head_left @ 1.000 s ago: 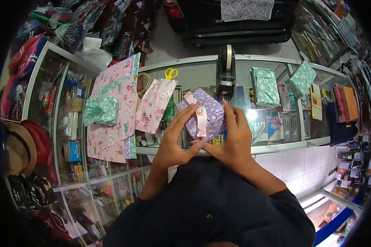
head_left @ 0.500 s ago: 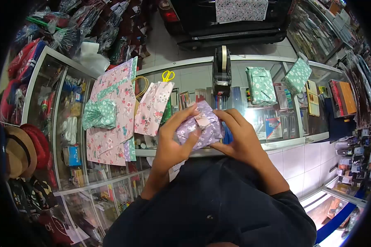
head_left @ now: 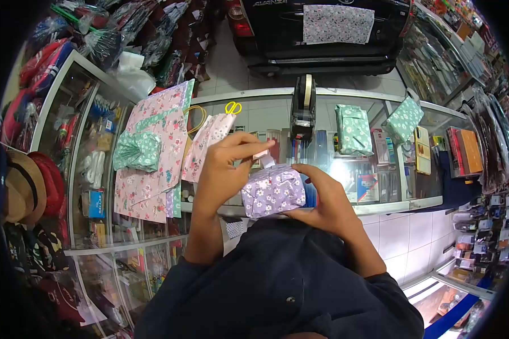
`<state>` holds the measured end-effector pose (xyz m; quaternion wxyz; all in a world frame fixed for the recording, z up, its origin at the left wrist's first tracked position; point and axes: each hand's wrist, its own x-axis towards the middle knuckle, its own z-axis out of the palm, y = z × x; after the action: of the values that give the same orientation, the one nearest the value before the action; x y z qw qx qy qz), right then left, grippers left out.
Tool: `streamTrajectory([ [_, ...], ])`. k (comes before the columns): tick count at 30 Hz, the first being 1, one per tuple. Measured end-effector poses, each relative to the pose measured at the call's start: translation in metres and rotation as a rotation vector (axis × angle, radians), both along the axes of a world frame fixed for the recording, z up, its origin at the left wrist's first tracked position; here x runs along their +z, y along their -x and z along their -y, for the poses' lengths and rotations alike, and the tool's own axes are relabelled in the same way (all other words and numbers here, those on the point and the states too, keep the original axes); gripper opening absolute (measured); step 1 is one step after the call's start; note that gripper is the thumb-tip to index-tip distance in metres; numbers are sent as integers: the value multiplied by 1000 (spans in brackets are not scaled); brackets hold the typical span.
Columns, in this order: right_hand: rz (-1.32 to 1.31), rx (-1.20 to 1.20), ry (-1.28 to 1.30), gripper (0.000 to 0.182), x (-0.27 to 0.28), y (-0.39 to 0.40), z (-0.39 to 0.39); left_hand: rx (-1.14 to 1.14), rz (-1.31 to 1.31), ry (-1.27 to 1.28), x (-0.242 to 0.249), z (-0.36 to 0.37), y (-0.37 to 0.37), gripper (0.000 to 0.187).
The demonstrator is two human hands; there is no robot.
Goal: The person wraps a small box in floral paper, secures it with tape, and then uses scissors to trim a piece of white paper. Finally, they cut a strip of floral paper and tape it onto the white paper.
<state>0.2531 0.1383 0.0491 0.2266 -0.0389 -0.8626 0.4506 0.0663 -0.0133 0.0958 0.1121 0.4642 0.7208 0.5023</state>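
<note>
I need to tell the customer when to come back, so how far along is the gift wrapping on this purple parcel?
Mostly done: the purple parcel is fully covered in floral paper. In hand: the right hand cradles it while the left hand lifts a pink strip at its top. Left: fixing that strip down; the tape dispenser stands on the glass counter behind.

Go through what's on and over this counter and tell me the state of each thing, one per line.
Purple parcel: wrapped, held above the counter in the right hand.
Pink strip: pinched in the left hand, lifted off the parcel.
Tape dispenser: upright on the glass.
Scissors: lying flat, closed.
Green parcels: wrapped, set down.
Pink sheets: spread flat.
</note>
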Motion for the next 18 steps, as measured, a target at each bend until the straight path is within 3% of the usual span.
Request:
streamTrajectory([
  [1,2,1,2,75,-1,0,0,8,-159,-33,1,-2,4,27],
  [5,6,-19,-7,75,-6,1,1,116,-159,-87,2,-8,2,29],
  [7,-37,-29,-4,75,-5,3,2,87,-182,-121,0,-11,7,28],
  [9,-22,-24,14,75,-5,3,2,-75,-431,-169,1,-8,16,25],
  [18,-1,-46,14,78,-7,6,3,-229,-365,-92,4,7,18,29],
])
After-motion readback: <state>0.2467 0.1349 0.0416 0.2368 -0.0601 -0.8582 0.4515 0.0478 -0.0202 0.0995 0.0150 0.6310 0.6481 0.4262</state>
